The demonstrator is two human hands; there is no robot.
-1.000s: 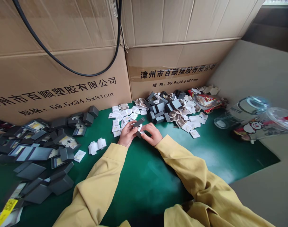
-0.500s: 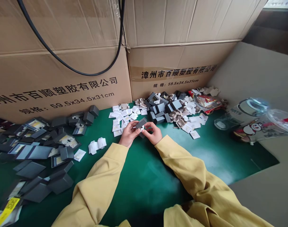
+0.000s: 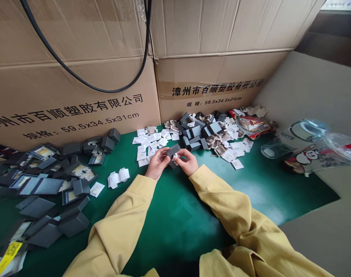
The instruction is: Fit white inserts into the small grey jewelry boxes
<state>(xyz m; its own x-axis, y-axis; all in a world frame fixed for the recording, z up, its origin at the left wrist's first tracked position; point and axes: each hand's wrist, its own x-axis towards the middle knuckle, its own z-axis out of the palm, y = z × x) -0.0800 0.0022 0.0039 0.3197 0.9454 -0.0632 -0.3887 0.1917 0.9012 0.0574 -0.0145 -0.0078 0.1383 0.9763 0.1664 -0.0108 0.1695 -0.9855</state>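
Observation:
A small dark grey box [image 3: 173, 150] with its lid open is held between my two hands over the green table. My left hand [image 3: 157, 163] grips the box from its left side. On the right, my right hand [image 3: 188, 161] pinches at a small white piece [image 3: 174, 156] at the box's opening; its exact shape is too small to tell. Just beyond my hands lie many white cards [image 3: 148, 144] and a heap of dark grey boxes [image 3: 195, 132].
Many dark boxes [image 3: 42, 184] cover the left side, with white folded pieces [image 3: 118, 177] beside them. Cardboard cartons [image 3: 106, 77] stand behind, and a black cable [image 3: 94, 88] hangs in front. A clear cup [image 3: 296, 136], a printed cup [image 3: 316, 156] and a red wrapper [image 3: 252, 125] are at the right.
The box between my hands has turned slightly, and my right hand has shifted a little to the right. The rest looks the same.

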